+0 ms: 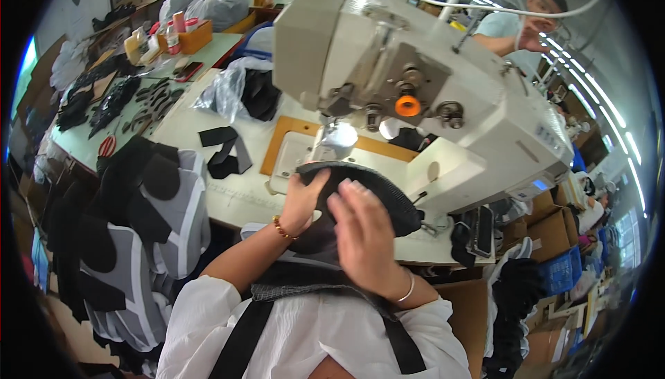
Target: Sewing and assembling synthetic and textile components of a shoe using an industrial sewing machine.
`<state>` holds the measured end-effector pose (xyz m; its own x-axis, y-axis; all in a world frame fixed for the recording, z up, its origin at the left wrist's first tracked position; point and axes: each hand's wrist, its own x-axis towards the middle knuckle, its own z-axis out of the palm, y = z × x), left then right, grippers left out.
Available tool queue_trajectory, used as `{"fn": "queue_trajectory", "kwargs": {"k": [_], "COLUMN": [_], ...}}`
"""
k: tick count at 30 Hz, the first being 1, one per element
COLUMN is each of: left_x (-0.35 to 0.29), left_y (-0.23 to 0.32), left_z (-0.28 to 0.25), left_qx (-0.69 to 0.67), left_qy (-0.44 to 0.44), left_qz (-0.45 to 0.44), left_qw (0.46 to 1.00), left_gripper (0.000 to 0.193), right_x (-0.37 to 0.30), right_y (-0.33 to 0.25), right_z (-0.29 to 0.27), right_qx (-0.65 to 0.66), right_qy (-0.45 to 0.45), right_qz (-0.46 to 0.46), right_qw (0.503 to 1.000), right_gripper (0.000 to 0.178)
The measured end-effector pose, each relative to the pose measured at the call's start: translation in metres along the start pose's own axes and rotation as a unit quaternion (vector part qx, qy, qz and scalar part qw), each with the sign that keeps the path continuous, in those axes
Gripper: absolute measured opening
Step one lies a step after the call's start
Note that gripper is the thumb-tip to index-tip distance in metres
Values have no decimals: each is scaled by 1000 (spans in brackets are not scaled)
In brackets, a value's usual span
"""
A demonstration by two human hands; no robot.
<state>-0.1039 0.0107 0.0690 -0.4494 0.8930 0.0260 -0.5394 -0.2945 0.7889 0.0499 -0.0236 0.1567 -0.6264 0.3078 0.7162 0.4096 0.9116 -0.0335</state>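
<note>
A dark, curved fabric piece with a ribbed mesh edge lies in front of the lit needle area of a large white sewing machine. My left hand grips its left edge, with the thumb on top and a beaded bracelet at the wrist. Over the middle of the fabric is my right hand, its fingers stretched out and slightly blurred. Whether the right palm touches the fabric is hidden. The fabric's near part reaches back toward my lap, over my white shirt and black straps.
Grey and black padded pieces hang in a pile at the left. Black fabric strips lie on the machine table. Red-handled scissors rest on the side table. A person stands behind the machine; a cardboard box is at my right.
</note>
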Motion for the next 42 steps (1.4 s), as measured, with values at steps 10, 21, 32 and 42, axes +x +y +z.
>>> {"fn": "queue_trajectory", "kwargs": {"k": [10,21,32,42], "left_x": [3,24,44,39], "left_y": [21,8,4,-11], "left_z": [-16,1,9,2], "left_qx": [341,20,12,44], "left_qy": [-89,-41,-43,-44], "left_qz": [234,-70,-41,9], "left_qw": [906,996,998,998], "left_gripper": [9,37,37,41], "right_x": [19,46,53,-95], "right_y": [51,99,88,299], "right_z": [57,66,34,-213], "right_qx": [-3,160,28,-70], "right_qy": [29,0,-9,583], "right_qz": [43,64,34,246], "right_qw": [999,985,999,771], "right_gripper": [28,13,28,38]}}
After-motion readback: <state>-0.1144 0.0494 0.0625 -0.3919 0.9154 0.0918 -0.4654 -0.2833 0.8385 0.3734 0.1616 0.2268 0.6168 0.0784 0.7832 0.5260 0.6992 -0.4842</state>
